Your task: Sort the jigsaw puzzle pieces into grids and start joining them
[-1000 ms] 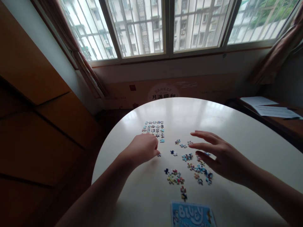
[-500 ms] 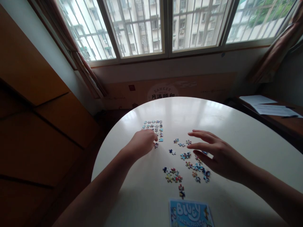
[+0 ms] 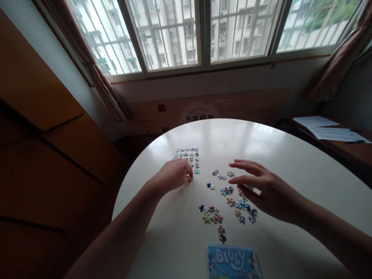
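Note:
My left hand is closed, thumb and fingers pinching a small jigsaw puzzle piece low over the table. Just beyond it lie rows of spaced puzzle pieces, partly hidden by the hand. My right hand hovers palm-left with its fingers spread and nothing in them. Beneath and left of it are scattered loose puzzle pieces, some covered by that hand. Nearer to me sits another cluster of colourful pieces, with a couple more below it.
A blue Bluey puzzle picture lies at the near edge of view on the round white table. On the right, a brown side table holds papers and pens. A printed cardboard panel stands beneath the window.
My left fingers have closed down on the small puzzle piece beside the rows. My right hand keeps nearly the same place and spread; the view has shifted very slightly.

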The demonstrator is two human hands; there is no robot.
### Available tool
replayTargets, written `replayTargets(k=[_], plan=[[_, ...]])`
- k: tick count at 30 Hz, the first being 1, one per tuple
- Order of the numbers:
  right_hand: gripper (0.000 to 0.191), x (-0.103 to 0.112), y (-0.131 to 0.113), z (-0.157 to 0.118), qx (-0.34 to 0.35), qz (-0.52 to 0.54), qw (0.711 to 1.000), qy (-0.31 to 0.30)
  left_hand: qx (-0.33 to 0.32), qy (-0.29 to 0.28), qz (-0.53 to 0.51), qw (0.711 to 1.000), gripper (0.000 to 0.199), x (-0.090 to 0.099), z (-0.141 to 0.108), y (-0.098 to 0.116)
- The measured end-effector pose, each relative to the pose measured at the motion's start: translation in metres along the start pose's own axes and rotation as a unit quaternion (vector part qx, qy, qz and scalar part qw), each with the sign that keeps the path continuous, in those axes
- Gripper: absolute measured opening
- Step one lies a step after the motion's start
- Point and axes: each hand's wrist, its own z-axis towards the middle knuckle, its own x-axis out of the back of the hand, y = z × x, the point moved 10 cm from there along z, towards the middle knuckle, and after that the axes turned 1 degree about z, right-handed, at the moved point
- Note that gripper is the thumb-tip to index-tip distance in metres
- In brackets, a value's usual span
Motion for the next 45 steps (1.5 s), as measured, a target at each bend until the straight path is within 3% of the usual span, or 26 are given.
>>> replayTargets(k=[11,18,27,35,41,45], plan=[[0.026,0.005,0.000,0.000,0.000,0.004,1.000,0.011,0.016,0.056,0.007,0.998,0.020,-0.001,0.008,-0.017],[0.026,0.009,0.001,0.000,-0.001,0.008,1.000,0.016,0.018,0.060,0.002,0.998,0.019,0.000,0.009,-0.018],[0.025,0.018,0.009,-0.001,-0.020,0.004,0.999,0.035,0.065,0.160,-0.033,0.984,0.017,0.035,-0.004,-0.035],[0.025,0.015,0.009,0.000,-0.020,0.006,0.999,0.035,0.036,0.076,-0.016,0.996,0.017,0.006,0.006,-0.021],[0.025,0.014,0.008,0.000,-0.018,0.009,0.999,0.029,0.027,0.030,-0.017,0.999,0.015,0.003,0.003,-0.011],[0.025,0.015,0.007,0.001,-0.015,0.007,0.999,0.032,-0.024,-0.025,-0.040,0.999,0.011,-0.002,-0.006,0.006]])
